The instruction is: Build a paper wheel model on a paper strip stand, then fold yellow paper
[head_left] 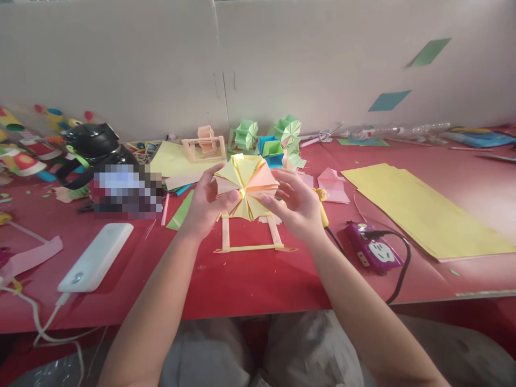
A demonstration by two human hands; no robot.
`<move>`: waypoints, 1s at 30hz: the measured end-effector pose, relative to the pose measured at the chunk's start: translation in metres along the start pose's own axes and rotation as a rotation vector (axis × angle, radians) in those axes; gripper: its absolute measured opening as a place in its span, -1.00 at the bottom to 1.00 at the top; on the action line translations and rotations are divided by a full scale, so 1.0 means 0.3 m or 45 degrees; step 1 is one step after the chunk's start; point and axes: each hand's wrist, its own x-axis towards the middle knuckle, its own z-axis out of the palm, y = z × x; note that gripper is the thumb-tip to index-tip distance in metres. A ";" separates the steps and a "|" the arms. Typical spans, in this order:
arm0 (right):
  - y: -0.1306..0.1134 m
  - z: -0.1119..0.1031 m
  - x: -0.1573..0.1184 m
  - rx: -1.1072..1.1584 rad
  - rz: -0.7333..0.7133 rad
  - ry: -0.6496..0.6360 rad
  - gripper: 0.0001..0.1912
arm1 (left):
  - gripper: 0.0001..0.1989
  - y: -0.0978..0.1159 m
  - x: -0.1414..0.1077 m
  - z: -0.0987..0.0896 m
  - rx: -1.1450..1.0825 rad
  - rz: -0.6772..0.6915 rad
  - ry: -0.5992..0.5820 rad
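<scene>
A folded paper wheel (246,183) in yellow and pink is held up at the centre, its pleats fanned round a middle point. My left hand (207,204) grips its left side, thumb on the front near the middle. On the right side, my right hand (296,204) holds it with the thumb at the lower front and the fingers curved behind the edge. Just below and behind the wheel is a pale stick frame (252,248) on the red table; the wheel hides its upper part.
Green paper wheels (288,130) and a small pink wheel on a frame (205,148) stand at the back. Yellow sheets (427,215) and a purple socket (374,248) lie right. A white power bank (95,258) and a black object (94,148) are left. A yellow-handled tool (323,208) lies beside my right hand.
</scene>
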 end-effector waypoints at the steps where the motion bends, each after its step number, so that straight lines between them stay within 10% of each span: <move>1: -0.001 0.000 0.000 0.002 0.000 0.005 -0.51 | -0.30 0.000 0.000 -0.001 -0.003 -0.016 0.001; 13: 0.018 -0.015 0.024 -0.040 -0.080 -0.028 -0.49 | -0.42 0.042 0.000 -0.004 -0.063 -0.095 0.026; 18: -0.071 -0.164 0.007 -0.528 -0.158 0.214 -0.71 | -0.45 0.033 0.015 -0.015 -0.072 -0.080 0.123; 21: -0.109 -0.320 -0.049 -0.926 0.084 0.340 -0.67 | -0.44 0.023 0.026 -0.028 -0.080 -0.036 0.146; 24: -0.081 -0.403 -0.095 -1.259 0.414 0.024 -0.43 | -0.41 0.017 0.033 -0.036 -0.104 0.016 0.148; 30: 0.071 -0.326 -0.047 -1.593 0.679 -0.222 -0.58 | -0.36 0.010 0.036 -0.050 -0.105 0.038 0.184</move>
